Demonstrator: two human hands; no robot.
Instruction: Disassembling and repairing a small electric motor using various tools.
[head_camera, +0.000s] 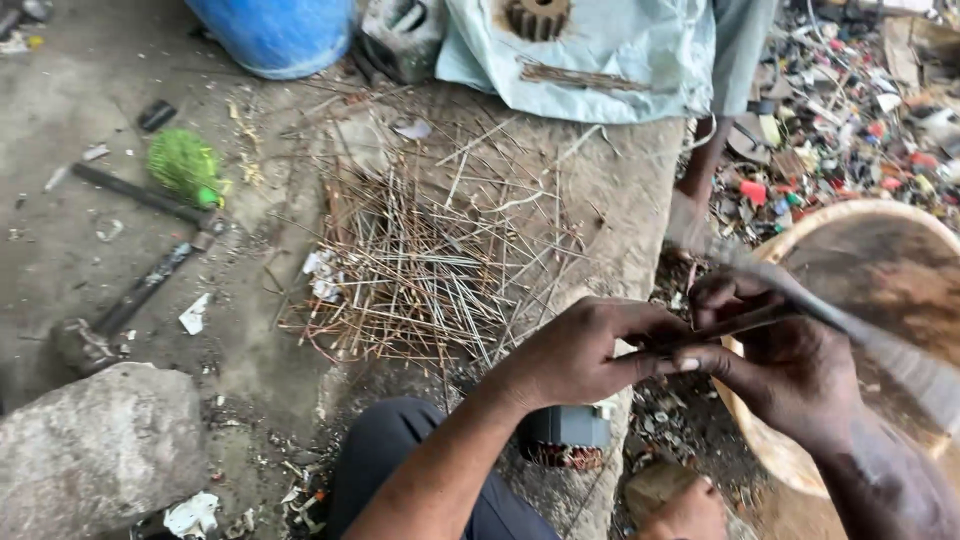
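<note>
Head view: the left hand (585, 350) and the right hand (780, 365) meet at about four o'clock in the frame, both gripping one thin metal rod (735, 325). The left thumb and fingers (665, 362) are pinched together on the rod's near end; the right fingers (725, 295) curl shut around it just beside them, at three o'clock from the left hand. The rod runs between the two grips, tilted slightly up toward two o'clock. A loose pile of wires (425, 270) lies on the concrete floor (80, 240) at ten o'clock from the hands, well apart. A round basket (880, 290) sits behind the right hand. A hammer (130, 300) lies near nine o'clock, a blue barrel (275, 35) at eleven.
</note>
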